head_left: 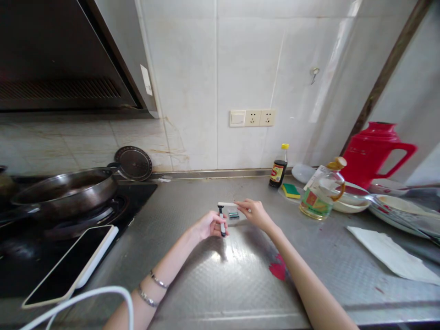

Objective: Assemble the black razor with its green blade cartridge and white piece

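Observation:
My left hand [212, 224] is closed around the handle of a small grey and black razor [222, 222], which stands roughly upright with its head at the top. A thin white strip [227, 204] reaches from beside the razor's head to my right hand [250, 212], whose fingertips pinch its right end. Between the two hands, a small clear packet with dark green blade cartridges [233, 215] lies on the steel counter [192, 293].
A pan [68, 192] and a phone [72, 266] are at the left, with a white cable in front. On the right are a sauce bottle [278, 169], sponge [290, 191], oil jug [318, 197], bowls, red thermos [371, 153] and white paper [392, 254].

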Demonstrator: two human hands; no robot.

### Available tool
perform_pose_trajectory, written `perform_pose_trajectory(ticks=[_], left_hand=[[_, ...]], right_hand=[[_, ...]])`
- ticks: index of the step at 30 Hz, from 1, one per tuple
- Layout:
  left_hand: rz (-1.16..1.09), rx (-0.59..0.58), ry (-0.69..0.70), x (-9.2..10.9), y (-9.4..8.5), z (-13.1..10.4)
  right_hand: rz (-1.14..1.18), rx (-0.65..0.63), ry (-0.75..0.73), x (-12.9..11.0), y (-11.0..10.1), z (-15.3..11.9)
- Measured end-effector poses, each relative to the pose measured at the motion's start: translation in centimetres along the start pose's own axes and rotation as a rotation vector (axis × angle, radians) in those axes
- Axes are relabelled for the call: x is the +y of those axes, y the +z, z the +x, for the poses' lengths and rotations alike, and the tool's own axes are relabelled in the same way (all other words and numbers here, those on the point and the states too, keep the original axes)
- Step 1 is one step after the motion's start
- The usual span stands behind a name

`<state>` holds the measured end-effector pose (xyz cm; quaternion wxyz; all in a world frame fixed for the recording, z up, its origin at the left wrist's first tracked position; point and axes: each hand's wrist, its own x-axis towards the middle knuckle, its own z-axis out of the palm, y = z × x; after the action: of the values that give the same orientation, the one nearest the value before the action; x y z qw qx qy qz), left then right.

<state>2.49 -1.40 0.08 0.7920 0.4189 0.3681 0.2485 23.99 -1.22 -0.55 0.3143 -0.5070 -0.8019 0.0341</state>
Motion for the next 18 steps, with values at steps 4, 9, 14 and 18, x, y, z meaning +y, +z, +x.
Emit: perform_pose_trajectory(ticks=[4,9,14,18], left_hand=[[-0.003,0.011,0.011,0.07,0.11,-0.1],[-0.011,0.038,0.016,0.17,0.22,-0.19],[0.005,0.022,0.029,0.24,0.1,-0.24],[0.038,-0.059,0.103,0.16,-0.06,-0.36]], right_hand=[[0.003,0.011,0.016,-0.04,-0.09,-0.03],[0.022,0.01,0.014,0.22,-0.02,-0.04],[0.059,0.035,0.029,0.41,-0.05,-0.02],[0.209,0.055,0.028,0.34,-0.12,0.09]])
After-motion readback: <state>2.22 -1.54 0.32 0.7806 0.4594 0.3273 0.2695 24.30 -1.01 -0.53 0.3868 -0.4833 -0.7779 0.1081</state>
